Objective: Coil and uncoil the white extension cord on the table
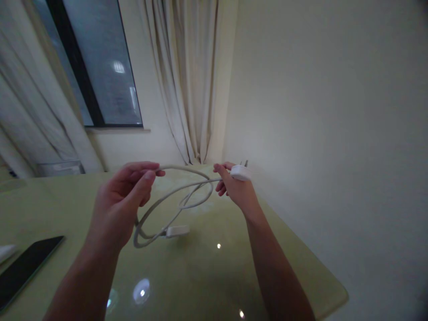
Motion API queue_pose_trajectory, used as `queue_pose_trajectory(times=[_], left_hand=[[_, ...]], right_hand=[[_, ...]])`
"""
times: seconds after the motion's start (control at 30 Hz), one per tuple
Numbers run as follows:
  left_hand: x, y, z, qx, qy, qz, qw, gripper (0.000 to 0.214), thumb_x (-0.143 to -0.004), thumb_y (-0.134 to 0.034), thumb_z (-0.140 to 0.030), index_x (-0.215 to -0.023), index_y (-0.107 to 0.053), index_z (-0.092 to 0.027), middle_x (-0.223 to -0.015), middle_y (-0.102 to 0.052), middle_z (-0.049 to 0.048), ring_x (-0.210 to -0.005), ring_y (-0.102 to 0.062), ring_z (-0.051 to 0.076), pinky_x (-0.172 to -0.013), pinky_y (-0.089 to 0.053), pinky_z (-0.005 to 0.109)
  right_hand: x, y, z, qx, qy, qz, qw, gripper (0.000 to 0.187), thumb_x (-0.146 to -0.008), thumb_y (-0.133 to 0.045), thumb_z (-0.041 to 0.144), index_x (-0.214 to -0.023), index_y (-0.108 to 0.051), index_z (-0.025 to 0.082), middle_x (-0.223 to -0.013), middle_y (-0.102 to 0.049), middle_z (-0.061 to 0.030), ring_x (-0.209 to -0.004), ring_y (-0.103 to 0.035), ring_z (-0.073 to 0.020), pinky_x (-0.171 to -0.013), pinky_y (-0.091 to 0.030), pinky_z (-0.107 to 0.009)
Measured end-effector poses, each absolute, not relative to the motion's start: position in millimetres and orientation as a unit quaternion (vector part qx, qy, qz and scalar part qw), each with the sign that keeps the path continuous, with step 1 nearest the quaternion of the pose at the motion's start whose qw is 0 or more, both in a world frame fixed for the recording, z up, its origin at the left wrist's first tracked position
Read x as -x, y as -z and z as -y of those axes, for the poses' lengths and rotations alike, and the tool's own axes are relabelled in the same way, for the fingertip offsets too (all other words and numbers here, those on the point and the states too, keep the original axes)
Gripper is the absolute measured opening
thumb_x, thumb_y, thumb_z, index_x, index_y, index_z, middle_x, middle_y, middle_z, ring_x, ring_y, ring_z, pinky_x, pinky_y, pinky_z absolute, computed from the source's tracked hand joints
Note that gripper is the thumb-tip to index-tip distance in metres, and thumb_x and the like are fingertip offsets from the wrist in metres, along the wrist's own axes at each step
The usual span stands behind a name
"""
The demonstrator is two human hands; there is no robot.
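Note:
A white power cable (174, 196) hangs in loops between my two hands above a glossy pale green table (207, 267). My left hand (123, 200) pinches the cable between thumb and fingers at the top of a loop. My right hand (234, 185) is closed around the cable's white plug (240, 172), whose metal prongs point up and to the right. The cable's other end, a white connector (177, 230), dangles low just above the tabletop.
A dark phone (26, 265) lies flat at the table's left edge, beside a white object (6, 252) cut off by the frame. Cream curtains (190, 80) and a dark window (96, 62) stand behind the table. A plain wall (334, 133) runs along the right.

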State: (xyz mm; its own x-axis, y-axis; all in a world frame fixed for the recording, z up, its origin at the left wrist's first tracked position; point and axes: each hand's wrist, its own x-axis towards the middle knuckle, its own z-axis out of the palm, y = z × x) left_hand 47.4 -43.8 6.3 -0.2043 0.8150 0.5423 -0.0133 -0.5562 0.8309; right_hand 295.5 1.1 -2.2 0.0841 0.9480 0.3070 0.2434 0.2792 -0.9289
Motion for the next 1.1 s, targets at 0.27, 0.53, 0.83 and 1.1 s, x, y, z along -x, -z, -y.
queue_pose_trajectory(times=[0.27, 0.53, 0.83, 1.1], left_hand=[[-56.6, 1.4, 44.6, -0.653, -0.528, -0.386, 0.382, 0.041, -0.086, -0.077, -0.052, -0.115, -0.080, -0.023, -0.083, -0.073, 0.0058, -0.063, -0.060, 0.016, -0.051, -0.044, 0.026], [-98.1, 14.2, 59.5, -0.805, -0.417, -0.367, 0.207, 0.025, -0.089, -0.077, -0.038, -0.110, -0.070, -0.025, -0.082, -0.067, -0.0002, -0.070, -0.059, 0.017, -0.065, -0.049, 0.030], [-45.1, 14.5, 14.4, -0.675, -0.552, -0.490, 0.020, 0.043, -0.086, -0.075, -0.052, -0.117, -0.069, -0.022, -0.107, -0.072, 0.0092, -0.092, -0.065, 0.026, -0.081, -0.053, 0.037], [-5.1, 41.2, -11.6, -0.680, -0.399, -0.503, 0.354, 0.050, -0.083, -0.069, -0.069, -0.076, -0.069, -0.019, -0.065, -0.061, 0.0012, -0.061, -0.058, 0.018, -0.057, -0.047, 0.029]], right_hand=[[-275.4, 14.4, -14.2, 0.403, -0.443, 0.596, 0.535, 0.041, -0.091, -0.070, 0.060, -0.092, -0.071, 0.019, -0.072, -0.076, -0.0034, -0.062, -0.073, -0.0143, -0.054, -0.049, -0.021], [-259.7, 17.8, -4.7, 0.326, -0.562, 0.557, 0.518, 0.038, -0.071, -0.092, 0.042, -0.095, -0.074, 0.019, -0.080, -0.075, -0.0010, -0.071, -0.069, -0.0147, -0.064, -0.053, -0.026], [-271.1, 8.7, -2.1, 0.273, -0.560, 0.568, 0.538, 0.032, -0.072, -0.085, 0.029, -0.101, -0.076, 0.020, -0.082, -0.078, -0.0013, -0.065, -0.070, -0.0130, -0.059, -0.048, -0.023], [-277.6, 4.9, -11.0, 0.321, -0.481, 0.540, 0.612, 0.036, -0.074, -0.084, 0.048, -0.092, -0.074, 0.018, -0.076, -0.077, -0.0033, -0.064, -0.071, -0.0146, -0.057, -0.049, -0.023]])
